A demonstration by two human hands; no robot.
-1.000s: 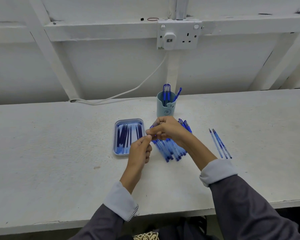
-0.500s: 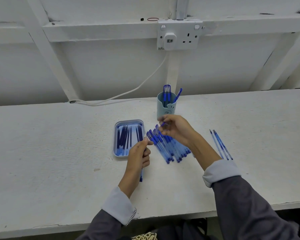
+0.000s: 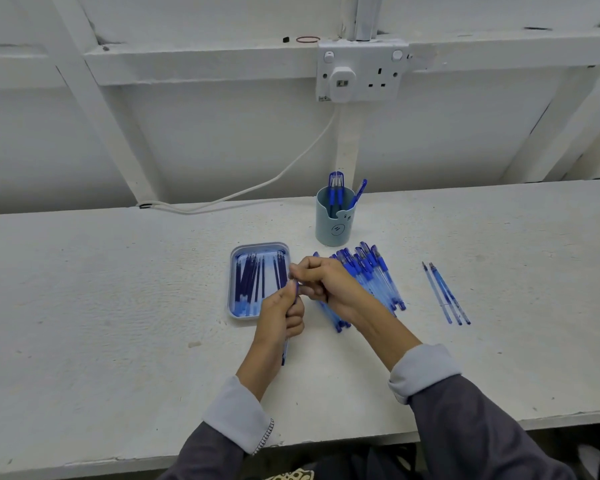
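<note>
My left hand [image 3: 280,317] grips a blue pen [image 3: 284,355], whose lower end sticks out below the fist. My right hand [image 3: 323,282] meets the left at the pen's top end, fingers curled and pinching there; what it pinches is too small to make out. Behind the right hand lies a fanned pile of blue pens [image 3: 374,275] on the white table [image 3: 118,323]. A small blue tray [image 3: 234,271] to the left of the hands holds several dark blue refills. A pale blue cup [image 3: 334,226] behind them holds a few pens upright.
Two loose pen parts [image 3: 445,294] lie on the table to the right. A white cable [image 3: 257,188] runs along the back wall up to a socket with a plug [image 3: 359,74]. The table's front edge is close to my sleeves.
My right hand, which had swung away toward the cup half a second ago, has come back left to the top of the pen in my left hand. The left hand has hardly moved.
</note>
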